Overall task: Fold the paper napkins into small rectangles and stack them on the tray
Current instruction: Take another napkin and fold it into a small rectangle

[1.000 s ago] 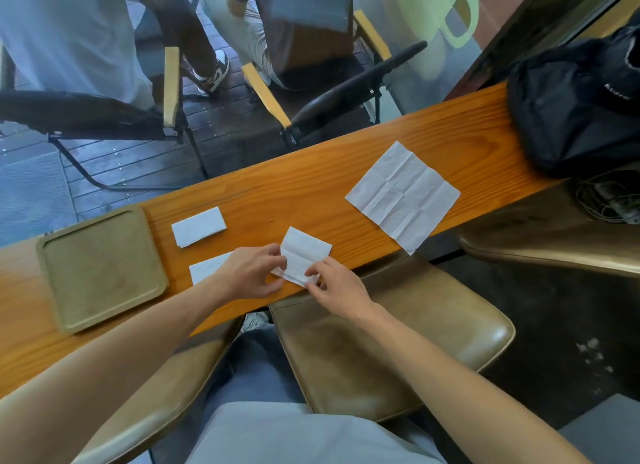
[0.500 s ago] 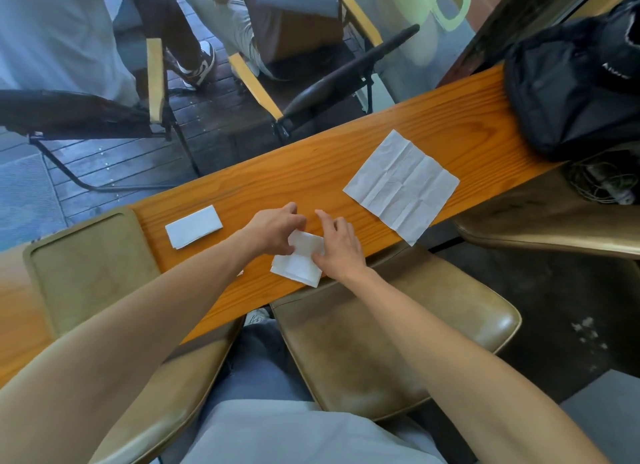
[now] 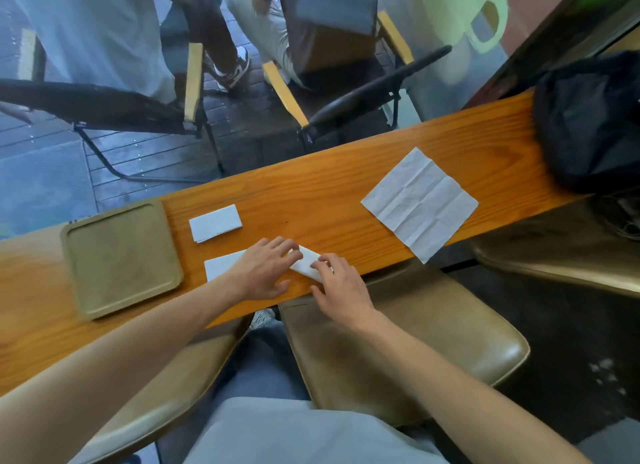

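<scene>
White napkin [image 3: 306, 263], a loose square a second ago, now lies narrow at centre frame, pressed flat by both hands' fingertips [image 3: 294, 248]; another fold done; tray [image 3: 121, 259] at left bare

white napkins [image 3: 419, 203], olive tray [image 3: 121, 257], orange wood-grain counter [image 3: 329, 193]

The counter [image 3: 346, 193] is narrow. Left of the hands, two folded napkins [image 3: 215, 223] lie between them and the tray [image 3: 121, 255], with bare wood between the pair. The tray's bed is bare. Right of the hands, bare wood runs to the open napkin [image 3: 419, 202]; past it a black bag [image 3: 588, 124] blocks the counter's end.
</scene>
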